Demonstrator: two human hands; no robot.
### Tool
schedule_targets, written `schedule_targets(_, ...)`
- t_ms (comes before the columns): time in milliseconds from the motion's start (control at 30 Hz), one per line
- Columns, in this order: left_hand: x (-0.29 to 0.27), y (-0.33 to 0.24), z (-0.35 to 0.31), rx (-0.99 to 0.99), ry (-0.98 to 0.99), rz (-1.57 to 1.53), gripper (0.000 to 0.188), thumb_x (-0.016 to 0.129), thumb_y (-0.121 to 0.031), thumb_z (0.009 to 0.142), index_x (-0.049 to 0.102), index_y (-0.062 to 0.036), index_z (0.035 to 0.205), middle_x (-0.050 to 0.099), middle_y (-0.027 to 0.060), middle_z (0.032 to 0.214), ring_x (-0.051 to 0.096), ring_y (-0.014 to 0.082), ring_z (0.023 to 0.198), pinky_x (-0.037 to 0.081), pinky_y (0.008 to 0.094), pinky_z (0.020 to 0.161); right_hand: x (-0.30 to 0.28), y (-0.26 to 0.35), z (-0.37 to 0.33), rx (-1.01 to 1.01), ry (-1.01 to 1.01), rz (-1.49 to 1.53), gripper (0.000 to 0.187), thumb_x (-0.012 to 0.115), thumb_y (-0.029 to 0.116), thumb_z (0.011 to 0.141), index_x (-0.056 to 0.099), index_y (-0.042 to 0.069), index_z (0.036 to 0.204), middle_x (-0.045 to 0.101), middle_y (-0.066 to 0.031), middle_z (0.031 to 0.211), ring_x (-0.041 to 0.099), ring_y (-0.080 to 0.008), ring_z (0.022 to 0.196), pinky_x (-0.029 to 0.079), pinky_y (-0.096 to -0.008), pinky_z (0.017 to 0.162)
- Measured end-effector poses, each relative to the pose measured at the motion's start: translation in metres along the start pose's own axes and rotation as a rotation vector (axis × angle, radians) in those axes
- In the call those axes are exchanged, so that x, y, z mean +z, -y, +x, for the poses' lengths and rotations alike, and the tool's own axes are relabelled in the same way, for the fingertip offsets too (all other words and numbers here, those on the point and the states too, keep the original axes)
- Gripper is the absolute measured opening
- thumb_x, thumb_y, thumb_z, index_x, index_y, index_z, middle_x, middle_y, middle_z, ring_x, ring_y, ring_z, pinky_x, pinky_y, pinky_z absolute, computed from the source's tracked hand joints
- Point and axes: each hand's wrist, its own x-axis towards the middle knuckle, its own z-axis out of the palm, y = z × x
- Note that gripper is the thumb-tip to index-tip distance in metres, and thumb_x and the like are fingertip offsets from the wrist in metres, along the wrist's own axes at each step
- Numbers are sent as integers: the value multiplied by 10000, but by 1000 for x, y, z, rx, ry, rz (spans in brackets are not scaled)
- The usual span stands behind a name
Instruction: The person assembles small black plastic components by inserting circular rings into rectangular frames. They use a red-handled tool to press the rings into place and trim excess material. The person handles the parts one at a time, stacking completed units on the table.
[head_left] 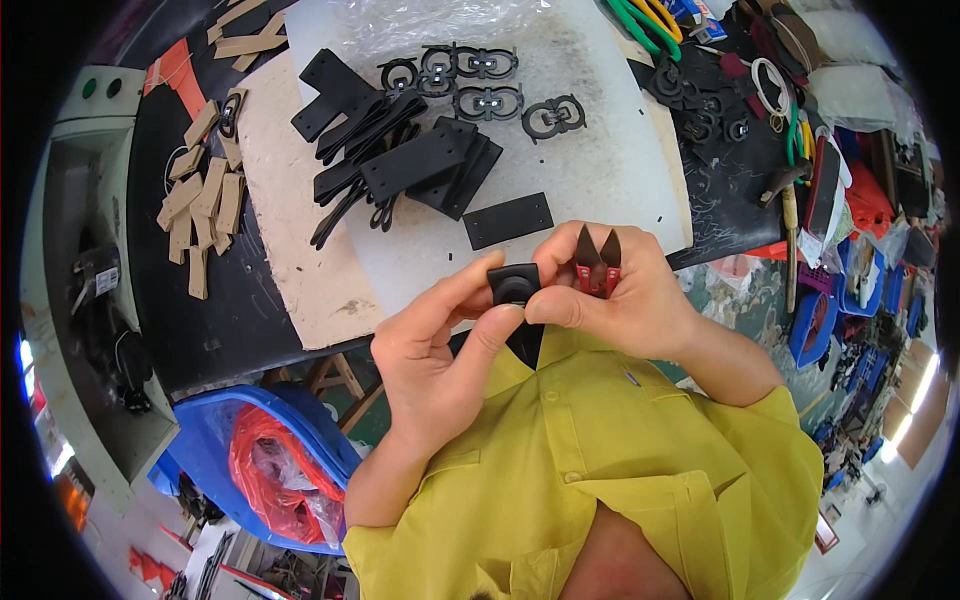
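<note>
While both my thumbs press its lower edge, the small black piece [514, 284] sits at the center of the frame, between my two hands, above my yellow shirt [520, 490]. Left hand [430, 345] closed on its left side, thumb and fingers pinching. Right hand [640, 295] pinching its right side, and also holding small snips [586, 278], red handles in the palm, dark blades pointing up toward the top of the frame. Dark pointed end shows just below my fingers; can't tell whether it belongs to the same piece.

Just above my hands, one flat black strip [508, 220] lies alone on the white sheet [600, 170], holes near its ends. Pile of black strips [415, 165] upper left of center, some flat, some folded, overlapping. Black ring-shaped buckles [487, 102] with metal middles spread along the top center. Clear plastic [430, 20] at the top edge. Tan strips [210, 190] heaped on the dark table [190, 325], upper left. Blue bin [195, 425] lower left, red plastic [265, 450] inside. Wooden-handled tool [790, 235] at right.
</note>
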Motion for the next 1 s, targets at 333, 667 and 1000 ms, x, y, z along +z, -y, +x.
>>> schedule_targets(333,10,8,12,482,-117,219,337,675,128,679,644,25,998,646,110,837,618,187,762,488,267,712,-5,5,4,-52,-101,156,160,642,154,861,581,10,890,546,14,656,489,-29,535,380,-190,476)
schedule_targets(667,-14,11,14,547,-108,474,266,654,-61,809,616,16,1062,636,152,945,604,238,883,503,321,737,1,6,3,-38,-234,-94,221,637,129,857,649,3,1039,514,39,611,437,-25,544,352,-194,488)
schedule_targets(1000,-4,4,4,59,-130,128,241,531,-85,916,588,91,1072,645,146,922,653,181,758,559,275,702,4,-2,4,-131,-162,-226,199,635,80,845,658,2,1026,580,-32,691,486,-47,561,372,-190,490)
